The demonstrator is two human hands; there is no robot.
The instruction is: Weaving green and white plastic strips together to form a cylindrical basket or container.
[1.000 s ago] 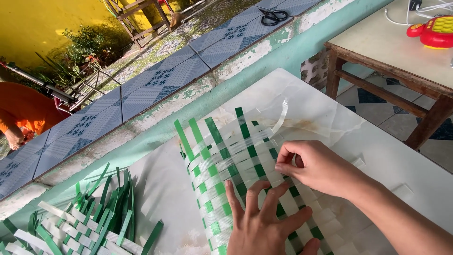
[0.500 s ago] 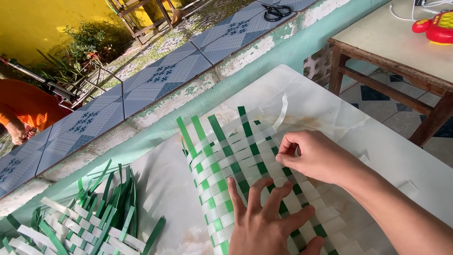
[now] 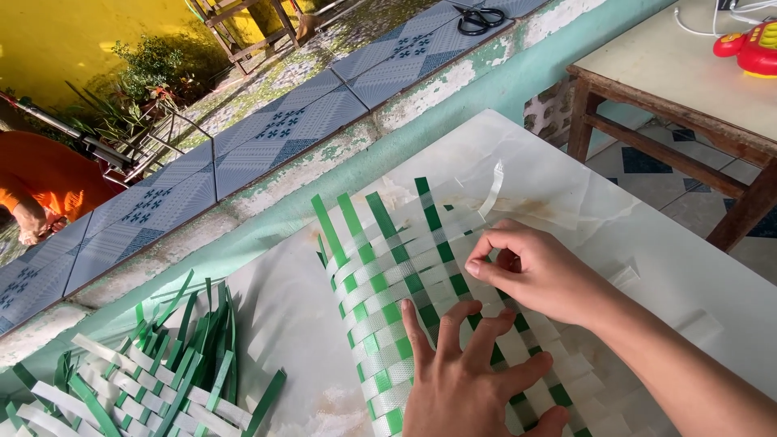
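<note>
- Left hand [image 3: 469, 380] lies flat, fingers spread apart, pressing the green-and-white woven mat [image 3: 413, 283] onto the white marble-look tabletop [image 3: 566, 186].
- Right hand [image 3: 530, 271] pinches a white strip of the mat, thumb and fingertips together.
- Another woven piece [image 3: 146, 380] lies left.
- Farther off, scissors [image 3: 479, 18] rest on the tiled ledge [image 3: 267, 137].

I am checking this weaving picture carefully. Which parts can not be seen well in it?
- Woven mat, head view: its near end is covered by the left hand and cut off by the bottom edge.
- Strip under the right hand: the fingers hide it.
- Second woven piece: cut by the bottom-left corner.
- Scissors: too small for detail.
</note>
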